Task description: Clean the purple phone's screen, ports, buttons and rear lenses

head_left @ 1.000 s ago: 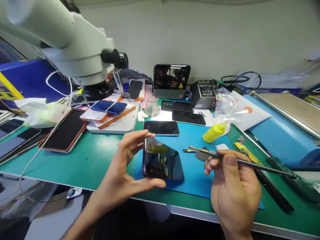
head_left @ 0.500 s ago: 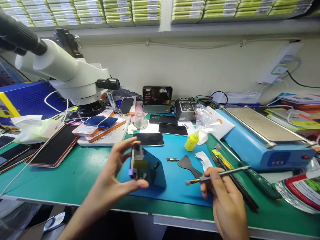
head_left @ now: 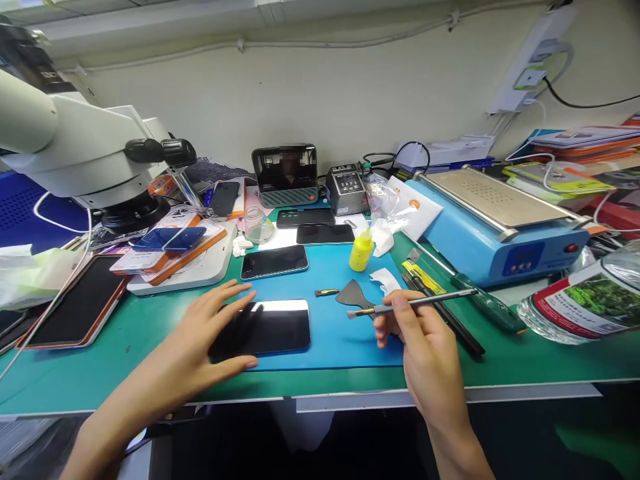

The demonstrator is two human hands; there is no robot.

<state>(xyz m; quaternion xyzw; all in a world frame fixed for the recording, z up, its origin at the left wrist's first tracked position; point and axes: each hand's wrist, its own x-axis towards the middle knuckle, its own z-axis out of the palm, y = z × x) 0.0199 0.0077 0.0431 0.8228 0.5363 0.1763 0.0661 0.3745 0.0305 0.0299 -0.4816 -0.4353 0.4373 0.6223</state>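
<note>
A dark-screened smartphone [head_left: 273,328] lies flat on the blue mat [head_left: 330,347]. Around its left end, my left hand [head_left: 205,333] is open, its fingers past the far edge and its thumb along the near edge. Whether the fingertips touch the phone is hard to tell. My right hand [head_left: 425,340] is closed around the grey handle of a small brush [head_left: 400,305], its bristles pointing left above the mat. Beneath the brush is a dark flat spatula [head_left: 355,295], with a small brass-coloured brush tip [head_left: 327,292] to its left.
Behind the phone lie another phone [head_left: 275,262], a yellow bottle [head_left: 361,251] and a glass jar [head_left: 259,225]. A microscope [head_left: 90,147] overhangs the left side. To the right are a blue heating plate [head_left: 500,227], a green-handled screwdriver [head_left: 490,307] and a large labelled bottle [head_left: 585,300].
The phone, tilted up in my left hand before, now lies flat on the mat, and the left fingers have spread. My right hand still holds the brush. The camera view has tipped downward.
</note>
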